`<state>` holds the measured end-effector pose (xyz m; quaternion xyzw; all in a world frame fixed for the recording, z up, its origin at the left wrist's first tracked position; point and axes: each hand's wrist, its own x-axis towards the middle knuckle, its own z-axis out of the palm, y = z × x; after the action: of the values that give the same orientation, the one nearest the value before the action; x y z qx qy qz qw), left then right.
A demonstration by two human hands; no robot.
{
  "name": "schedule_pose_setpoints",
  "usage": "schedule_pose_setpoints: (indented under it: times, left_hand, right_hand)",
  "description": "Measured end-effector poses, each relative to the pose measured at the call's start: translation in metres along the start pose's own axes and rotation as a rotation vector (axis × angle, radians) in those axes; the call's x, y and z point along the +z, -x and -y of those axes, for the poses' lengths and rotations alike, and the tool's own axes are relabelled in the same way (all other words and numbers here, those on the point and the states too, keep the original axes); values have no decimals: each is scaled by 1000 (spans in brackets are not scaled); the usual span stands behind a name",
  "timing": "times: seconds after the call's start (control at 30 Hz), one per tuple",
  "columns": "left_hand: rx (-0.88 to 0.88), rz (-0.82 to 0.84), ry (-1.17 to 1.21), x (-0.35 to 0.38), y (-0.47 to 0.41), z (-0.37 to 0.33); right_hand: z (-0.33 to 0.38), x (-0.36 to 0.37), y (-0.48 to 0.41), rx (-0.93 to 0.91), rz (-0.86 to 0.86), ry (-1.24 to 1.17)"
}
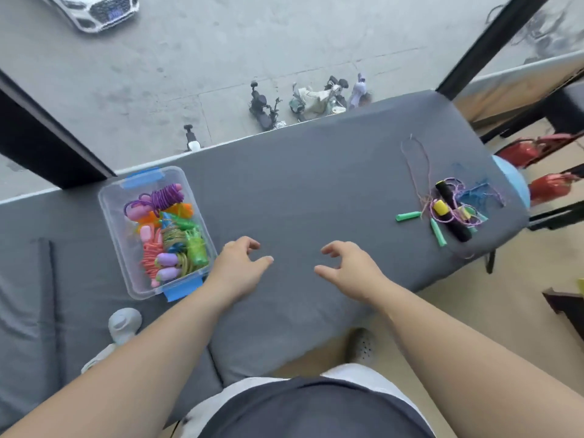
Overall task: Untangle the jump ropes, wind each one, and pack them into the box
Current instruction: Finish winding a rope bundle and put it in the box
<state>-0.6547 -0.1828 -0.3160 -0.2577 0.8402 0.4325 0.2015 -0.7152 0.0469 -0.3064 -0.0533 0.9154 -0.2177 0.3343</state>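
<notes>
Bare forearms reach out from the bottom edge over a grey padded surface (300,184), and both hands sit near its middle, a little apart from each other. Left hand (240,267) and right hand (350,267) are empty, with fingers loosely curled and thumbs out, gripping nothing; whether they touch the fabric or hover just above it I cannot tell. Just beside the left hand stands the clear box (139,284) with blue latches, its lid off, already holding a pile of wound ropes (170,229) in purple, orange, green and coral, so most of the packing looks done. What is left lies well apart from the right hand, near the far right end of the surface: a tangle of ropes (455,197) with thin purple-pink and blue cords knotted together, black-and-yellow handles (452,216) lying across it and green handles (409,215) at its near side. At least two or three ropes seem bound up there; none of them is separated or coiled yet, so the untangling, winding and boxing of that heap is the remaining work.
</notes>
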Motion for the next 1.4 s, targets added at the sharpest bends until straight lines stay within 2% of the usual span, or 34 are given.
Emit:
schedule_pose_setpoints:
  times: [0.2, 0.4, 0.57, 0.87, 1.0, 1.1, 1.27, 1.4]
  left_hand:
    - [56, 37, -17, 101, 8, -98]
    - [24, 22, -42, 231, 18, -189]
    - [-42, 82, -65, 296, 29, -242]
    - [-96, 145, -180, 347, -7, -284]
    - [-62, 167, -218, 356, -37, -315]
    - [-58, 166, -268, 368, -55, -338]
    - [-115, 110, -293, 391, -97, -373]
    - [-220, 98, -338, 412, -124, -382]
  right_hand:
    - [-136, -72, 20, 58, -132, -133]
    - [-281, -139, 21, 42, -70, -131]
    - [-361, -184, 32, 88, 21, -135]
    - [-412, -225, -10, 114, 101, -88]
    - [-427, -253, -34, 104, 34, -98]
    - [-448, -264, -48, 93, 49, -100]
    - [-477, -286, -99, 3, 198, -73]
    - [-499, -309, -158, -133, 375, 50]
